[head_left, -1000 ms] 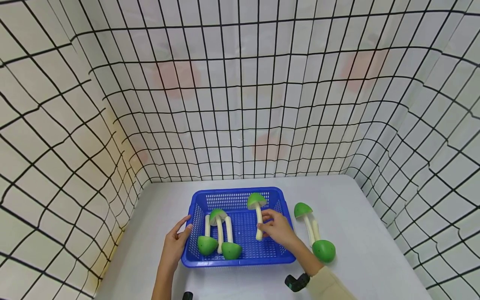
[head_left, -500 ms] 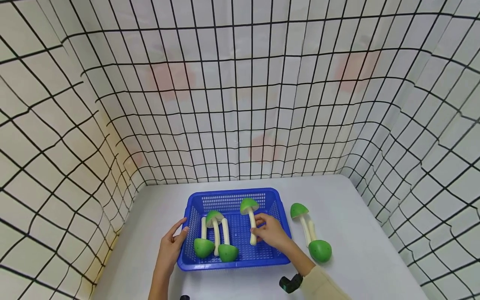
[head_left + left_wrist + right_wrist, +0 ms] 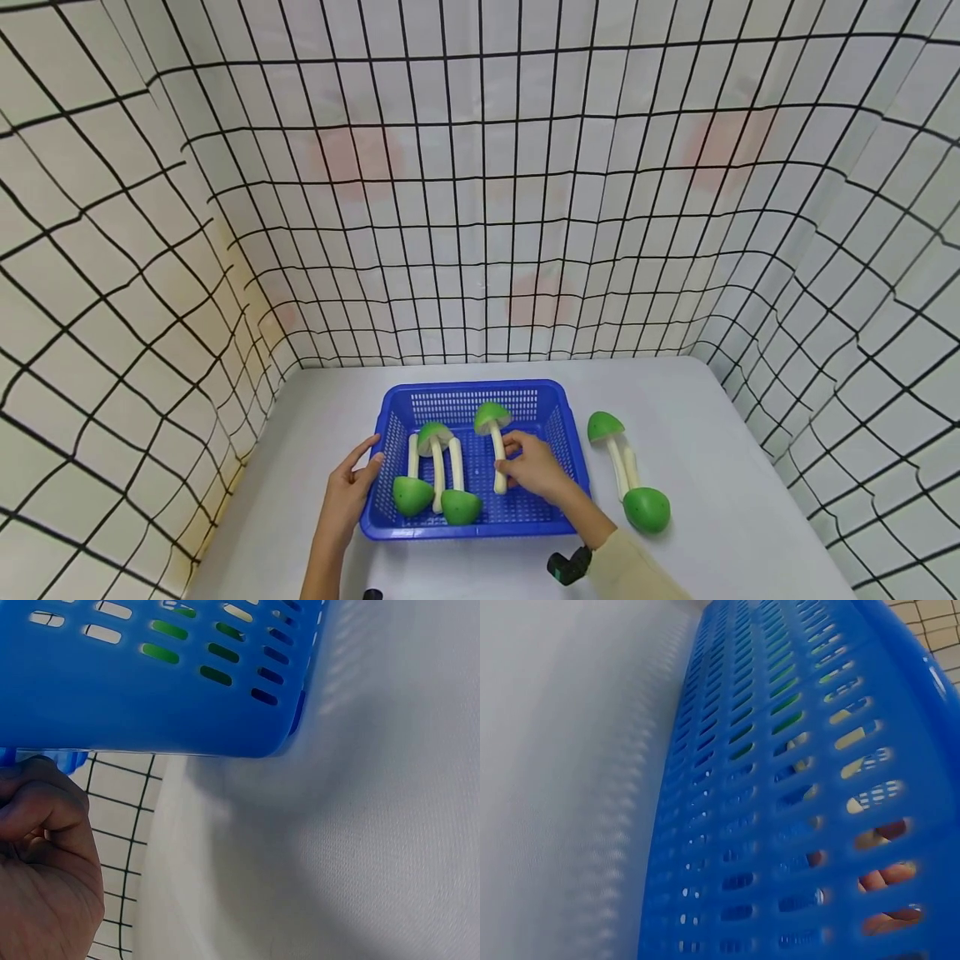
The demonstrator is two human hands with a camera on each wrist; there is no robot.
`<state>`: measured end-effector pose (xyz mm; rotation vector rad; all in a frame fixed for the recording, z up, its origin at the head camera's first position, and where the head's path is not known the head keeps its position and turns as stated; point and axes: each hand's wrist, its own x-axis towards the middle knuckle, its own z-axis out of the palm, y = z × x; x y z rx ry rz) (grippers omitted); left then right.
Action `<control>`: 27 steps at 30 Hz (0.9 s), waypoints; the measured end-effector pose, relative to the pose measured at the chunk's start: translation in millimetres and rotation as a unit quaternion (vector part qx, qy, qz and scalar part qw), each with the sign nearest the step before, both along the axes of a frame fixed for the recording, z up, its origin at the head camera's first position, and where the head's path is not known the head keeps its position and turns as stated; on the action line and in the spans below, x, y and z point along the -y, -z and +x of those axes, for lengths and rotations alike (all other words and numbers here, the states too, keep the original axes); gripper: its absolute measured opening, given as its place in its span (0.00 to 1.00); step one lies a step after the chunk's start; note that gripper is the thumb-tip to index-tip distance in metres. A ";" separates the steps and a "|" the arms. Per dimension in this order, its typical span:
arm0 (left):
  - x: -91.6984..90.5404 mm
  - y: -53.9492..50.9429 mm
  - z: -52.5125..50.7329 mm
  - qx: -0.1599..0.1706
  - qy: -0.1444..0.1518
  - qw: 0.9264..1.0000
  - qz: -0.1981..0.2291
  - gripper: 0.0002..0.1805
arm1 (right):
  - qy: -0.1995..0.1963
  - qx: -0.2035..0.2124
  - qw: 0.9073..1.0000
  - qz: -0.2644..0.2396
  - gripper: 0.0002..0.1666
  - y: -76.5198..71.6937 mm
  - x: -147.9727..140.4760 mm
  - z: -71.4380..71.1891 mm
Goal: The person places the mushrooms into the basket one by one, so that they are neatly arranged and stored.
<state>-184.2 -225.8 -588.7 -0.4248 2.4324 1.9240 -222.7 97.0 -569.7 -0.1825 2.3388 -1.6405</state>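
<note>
In the head view, a blue perforated basket (image 3: pixel 480 531) holds three green-capped mushrooms with pale stems at its left: one (image 3: pixel 412 497) and another (image 3: pixel 461 507) with caps toward the near side, and one (image 3: pixel 437 475) between them, cap toward the far side. My right hand (image 3: pixel 536 468) pinches the stem of a fourth mushroom (image 3: pixel 492 417) inside the basket, cap toward the far side. My left hand (image 3: pixel 351 492) grips the basket's left rim; the left wrist view shows its fingers (image 3: pixel 46 806) curled there. Through the slots in the right wrist view, parts of fingers (image 3: pixel 889 877) show.
Right of the basket, two more mushrooms (image 3: pixel 606 427) (image 3: pixel 647 510) lie on the white table (image 3: pixel 720 467), caps at opposite ends. Black netting (image 3: pixel 480 225) over white cloth surrounds the table's back and sides. A small black object (image 3: pixel 567 567) is beside the right sleeve.
My right hand has moved left inside the basket with the pinched mushroom, closer to the three others. My left hand has stayed at the left rim.
</note>
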 end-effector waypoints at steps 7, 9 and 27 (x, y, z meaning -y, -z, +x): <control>0.1 1.3 -0.3 0.000 -0.005 1.000 0.003 0.33 | -0.011 0.004 1.000 0.014 0.21 3.9 5.5 -3.2; 0.0 1.2 0.4 0.001 -0.003 1.000 0.004 0.34 | -0.015 0.009 1.000 0.014 0.21 5.0 6.8 -3.5; 0.3 3.1 -1.1 -0.002 -0.005 1.000 0.010 0.33 | -0.031 0.037 0.997 0.059 0.24 9.9 21.3 -9.7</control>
